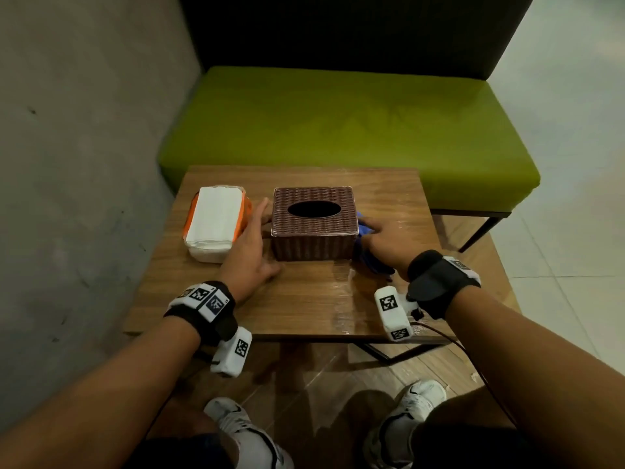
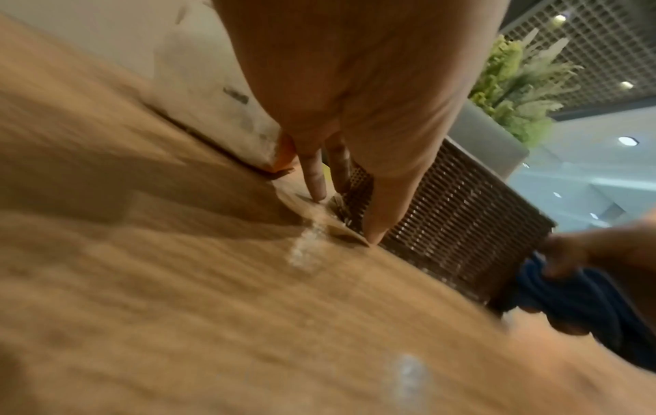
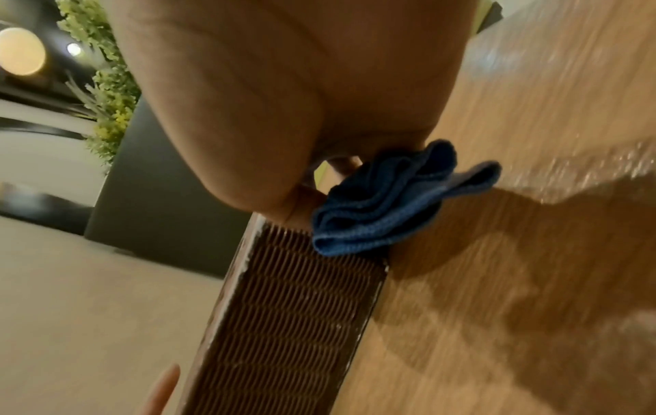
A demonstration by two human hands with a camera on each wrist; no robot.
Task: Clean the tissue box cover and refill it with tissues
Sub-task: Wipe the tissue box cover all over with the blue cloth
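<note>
A brown wicker tissue box cover with an oval top opening stands mid-table. To its left lies a white tissue pack in an orange wrapper. My left hand lies between them, straight fingers against the cover's left side and touching the table. My right hand holds a bunched blue cloth against the cover's right side. In the right wrist view the cloth is wadded under my palm. The left wrist view shows my right hand's fingers curled round the cloth.
The small wooden table has shiny streaks at its right and front. A green bench stands right behind it, and a grey wall runs along the left. My shoes are under the near edge.
</note>
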